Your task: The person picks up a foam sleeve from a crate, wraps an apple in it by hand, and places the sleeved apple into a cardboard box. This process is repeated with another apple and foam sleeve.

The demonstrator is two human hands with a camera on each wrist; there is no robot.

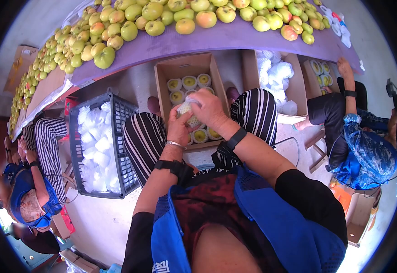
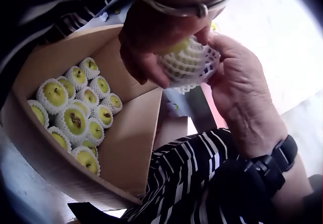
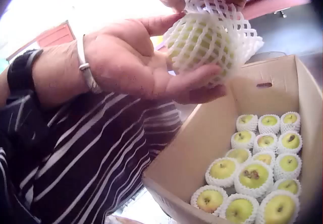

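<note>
Above an open cardboard box, the left hand (image 1: 179, 129) grips a green apple (image 3: 199, 45) from below, its fingers curled round the fruit. White foam netting (image 3: 222, 15) covers most of that apple, and its loose end spreads out past the fruit in the right wrist view. The right hand (image 1: 209, 109) pinches the netting from the other side. Inside the cardboard box (image 3: 184, 156) stand several netted apples (image 3: 254, 176), stem ends up.
A dark crate (image 1: 118, 150) of white foam nets (image 1: 96, 154) stands left of the knees. Beyond the box, a purple-covered table (image 1: 207, 41) bears many loose apples (image 1: 153, 11). Another box (image 1: 294, 68) with foam nets is at the right. People sit at both sides.
</note>
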